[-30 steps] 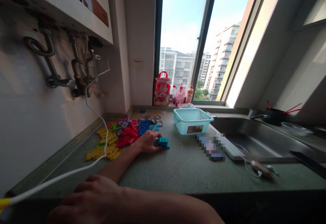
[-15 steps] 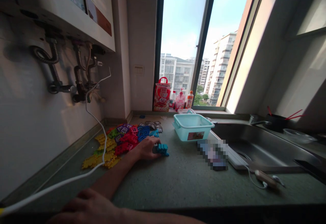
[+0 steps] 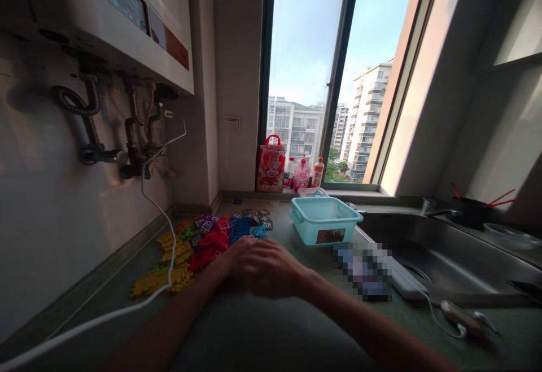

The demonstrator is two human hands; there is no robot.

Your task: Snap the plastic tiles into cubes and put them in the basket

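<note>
My left hand and my right hand meet over the countertop, in front of a pile of flat plastic building pieces. The right hand lies over the left, fingers curled and closed. Between them the light blue stack seen in the left hand half a second ago is hidden. Just behind the hands lie red pieces, blue pieces and a few loose light blue pieces. Yellow pieces spread out at the left, with purple pieces and grey pieces farther back.
A light turquoise tub stands right of the pile. Nearby are a blurred-out phone-like object, a white power strip and the steel sink. A white cable crosses the counter at left. Bottles line the windowsill.
My right hand has come up from the lower left and across to the left hand, covering it and the light blue stack. The view has tilted slightly upward.
</note>
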